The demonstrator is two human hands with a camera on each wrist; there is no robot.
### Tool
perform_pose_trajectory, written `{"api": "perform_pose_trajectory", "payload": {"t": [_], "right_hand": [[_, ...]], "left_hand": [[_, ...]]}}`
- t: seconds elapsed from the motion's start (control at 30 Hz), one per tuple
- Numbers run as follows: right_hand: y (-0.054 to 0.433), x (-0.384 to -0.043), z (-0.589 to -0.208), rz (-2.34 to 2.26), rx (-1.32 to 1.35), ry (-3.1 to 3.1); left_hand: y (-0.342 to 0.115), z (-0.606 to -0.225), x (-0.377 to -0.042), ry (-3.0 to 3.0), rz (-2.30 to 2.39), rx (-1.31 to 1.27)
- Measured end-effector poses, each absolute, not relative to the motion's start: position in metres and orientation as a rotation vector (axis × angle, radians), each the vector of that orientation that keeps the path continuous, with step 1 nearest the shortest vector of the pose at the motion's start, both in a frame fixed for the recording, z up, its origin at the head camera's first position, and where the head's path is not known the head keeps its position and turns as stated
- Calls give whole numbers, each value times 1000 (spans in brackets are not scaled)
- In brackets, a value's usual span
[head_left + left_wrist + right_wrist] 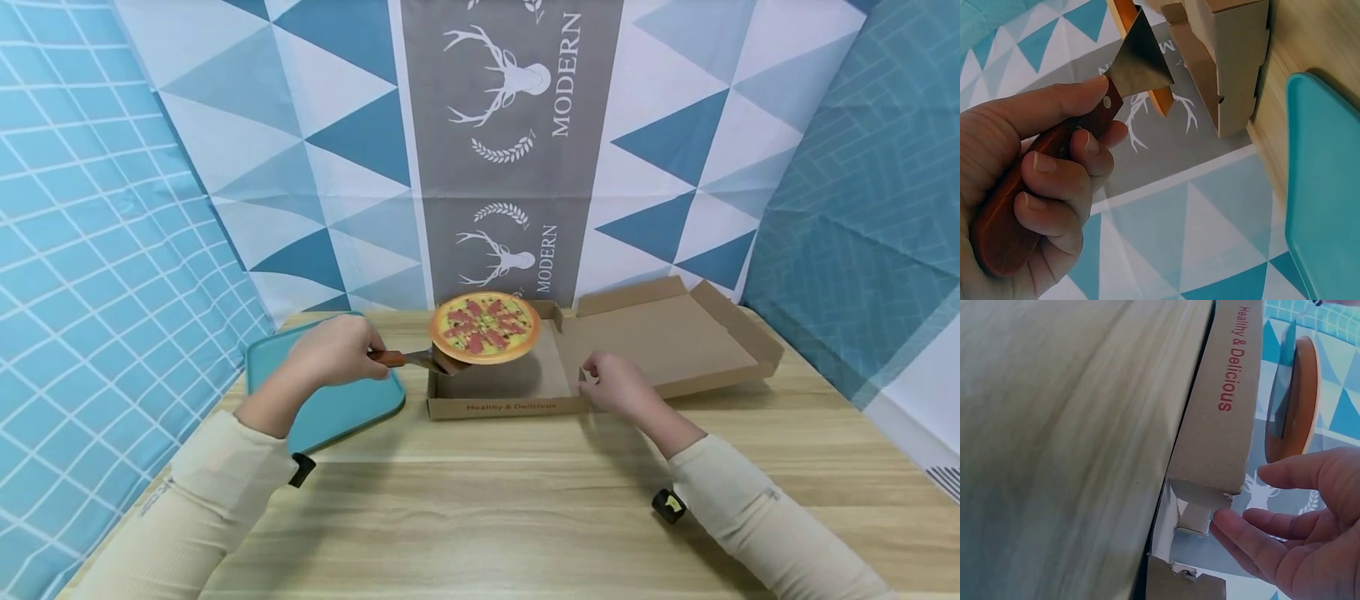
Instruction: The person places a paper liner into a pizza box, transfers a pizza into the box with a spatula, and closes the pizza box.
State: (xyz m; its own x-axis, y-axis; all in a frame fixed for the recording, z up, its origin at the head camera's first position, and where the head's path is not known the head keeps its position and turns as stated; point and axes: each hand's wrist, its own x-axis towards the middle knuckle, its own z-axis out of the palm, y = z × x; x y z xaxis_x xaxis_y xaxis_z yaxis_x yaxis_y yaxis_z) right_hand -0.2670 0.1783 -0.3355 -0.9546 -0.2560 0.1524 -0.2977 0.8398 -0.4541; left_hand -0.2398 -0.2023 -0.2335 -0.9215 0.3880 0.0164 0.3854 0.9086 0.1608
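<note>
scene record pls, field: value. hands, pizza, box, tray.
left hand: grips the wooden handle of the pizza server
pizza: rests on the server blade, lifted above the box base
pizza box: open on the wooden table, lid folded back to the right, "Healthy & Delicious" on its front wall
right hand: fingers straight, fingertips touching a flap at the box's front right corner
teal tray: flat on the table, left of the box, beneath the left hand

Toy pizza [484, 327] – round, orange crust, red and green toppings – level on a wood-handled metal server [416, 359], raised just above the open cardboard box [495, 390], over its left tray half.
</note>
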Motion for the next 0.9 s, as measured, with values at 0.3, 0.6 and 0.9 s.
{"api": "perform_pose_trajectory", "payload": {"t": [0.3, 0.6, 0.9], "right_hand": [[175, -267, -340, 798, 435, -2963], [176, -268, -342, 757, 488, -2912], [173, -269, -343, 728, 465, -2918]], "left_hand": [[-191, -232, -246, 3040, 203, 609], [-182, -242, -257, 2993, 192, 563], [-176, -248, -263, 2964, 112, 549]]}}
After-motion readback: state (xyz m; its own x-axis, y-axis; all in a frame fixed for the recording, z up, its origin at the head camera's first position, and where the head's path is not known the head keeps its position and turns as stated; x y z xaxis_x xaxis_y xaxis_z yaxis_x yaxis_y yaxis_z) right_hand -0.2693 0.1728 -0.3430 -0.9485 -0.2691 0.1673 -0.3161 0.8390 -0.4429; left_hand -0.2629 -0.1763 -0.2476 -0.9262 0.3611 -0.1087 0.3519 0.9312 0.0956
